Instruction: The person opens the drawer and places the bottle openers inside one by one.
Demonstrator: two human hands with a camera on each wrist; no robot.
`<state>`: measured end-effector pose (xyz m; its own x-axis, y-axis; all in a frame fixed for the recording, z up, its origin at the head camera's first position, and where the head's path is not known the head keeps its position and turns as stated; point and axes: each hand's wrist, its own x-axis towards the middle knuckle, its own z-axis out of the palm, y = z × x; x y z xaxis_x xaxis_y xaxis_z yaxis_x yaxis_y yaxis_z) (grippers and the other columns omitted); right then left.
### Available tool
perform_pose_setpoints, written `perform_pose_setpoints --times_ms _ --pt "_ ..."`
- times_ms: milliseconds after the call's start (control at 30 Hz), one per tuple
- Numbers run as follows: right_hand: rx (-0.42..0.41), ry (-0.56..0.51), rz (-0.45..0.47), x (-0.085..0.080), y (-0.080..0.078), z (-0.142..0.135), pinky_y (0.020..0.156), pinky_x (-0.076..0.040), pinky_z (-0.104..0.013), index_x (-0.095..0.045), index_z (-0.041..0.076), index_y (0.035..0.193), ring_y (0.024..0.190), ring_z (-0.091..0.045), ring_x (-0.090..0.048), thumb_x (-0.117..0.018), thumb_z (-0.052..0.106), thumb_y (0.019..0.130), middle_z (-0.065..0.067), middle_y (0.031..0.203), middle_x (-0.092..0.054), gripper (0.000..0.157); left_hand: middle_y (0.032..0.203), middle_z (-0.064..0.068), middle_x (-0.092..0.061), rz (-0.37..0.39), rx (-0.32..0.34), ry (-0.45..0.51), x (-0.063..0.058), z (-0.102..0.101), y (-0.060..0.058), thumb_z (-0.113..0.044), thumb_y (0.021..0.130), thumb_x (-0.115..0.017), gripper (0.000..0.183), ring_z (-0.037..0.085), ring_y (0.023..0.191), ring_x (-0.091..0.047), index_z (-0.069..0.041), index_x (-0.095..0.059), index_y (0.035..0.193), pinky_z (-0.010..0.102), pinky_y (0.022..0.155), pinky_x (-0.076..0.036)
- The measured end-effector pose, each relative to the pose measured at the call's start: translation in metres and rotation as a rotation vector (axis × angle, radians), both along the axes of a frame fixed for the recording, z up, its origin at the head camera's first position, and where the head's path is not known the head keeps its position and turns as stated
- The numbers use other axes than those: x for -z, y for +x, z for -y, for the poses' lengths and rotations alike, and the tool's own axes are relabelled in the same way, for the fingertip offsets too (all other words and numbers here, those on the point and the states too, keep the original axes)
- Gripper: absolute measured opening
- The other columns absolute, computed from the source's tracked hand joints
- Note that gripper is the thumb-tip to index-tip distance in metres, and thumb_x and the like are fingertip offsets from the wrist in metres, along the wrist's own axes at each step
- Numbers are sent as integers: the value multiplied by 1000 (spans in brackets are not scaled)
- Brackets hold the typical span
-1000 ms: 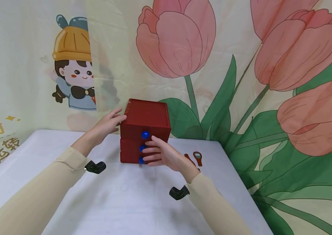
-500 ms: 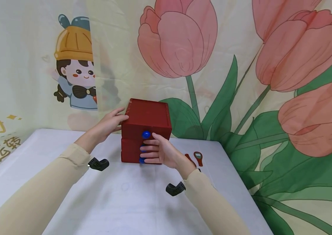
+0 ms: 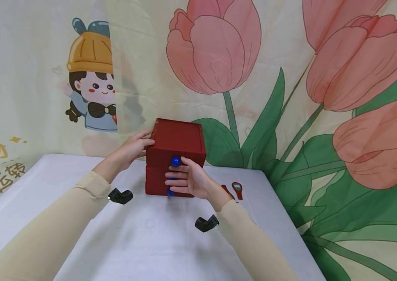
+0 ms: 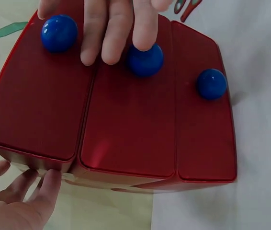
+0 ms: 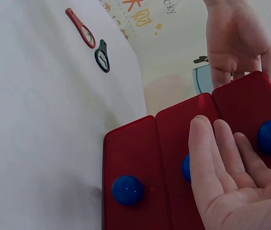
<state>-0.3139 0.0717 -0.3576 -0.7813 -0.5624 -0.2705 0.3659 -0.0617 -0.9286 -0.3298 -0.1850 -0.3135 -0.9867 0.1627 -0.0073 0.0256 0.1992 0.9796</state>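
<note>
A red cabinet (image 3: pixel 178 134) with three stacked drawers stands on the table, each drawer bearing a round blue knob (image 4: pixel 211 84). All the drawer fronts sit flush. My left hand (image 3: pixel 130 151) rests against the cabinet's left side, its thumb at the top edge. In front of the drawers is my right hand (image 3: pixel 194 179), palm turned left and fingers extended. Its fingers partly cover the middle knob (image 4: pixel 146 61) in the left wrist view; whether they touch it I cannot tell. The top knob (image 3: pixel 175 161) is near the right thumb.
Right of the cabinet lies a red peeler-like tool (image 3: pixel 237 190), with another red tool (image 3: pixel 227 191) partly hidden by my right wrist. The right wrist view shows a red-handled tool (image 5: pixel 80 28) and a dark one (image 5: pixel 102 56) on the white table (image 5: pixel 35 134).
My right hand has moved slightly left and up across the drawer fronts. The left hand has shifted a little right, against the cabinet's side. The drawers have not moved.
</note>
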Motion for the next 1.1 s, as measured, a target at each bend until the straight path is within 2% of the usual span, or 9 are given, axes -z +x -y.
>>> perform_pose_setpoints --times_ms 400,1100 --pt "20 -26 10 -2 -1 6 101 -59 -42 -62 6 144 126 -32 -70 -49 55 109 -15 141 -69 62 171 16 -33 -7 18 7 4 4 -3 -28 112 -46 66 39 155 -37 -22 -19 172 59 128 -27" --pt "119 -11 35 -1 -2 13 99 -59 -36 -67 6 141 122 -31 -72 -54 51 108 -14 137 -72 57 171 18 -33 5 6 4 3 5 -2 -28 112 -49 67 40 153 -39 -19 -20 172 58 127 -30"
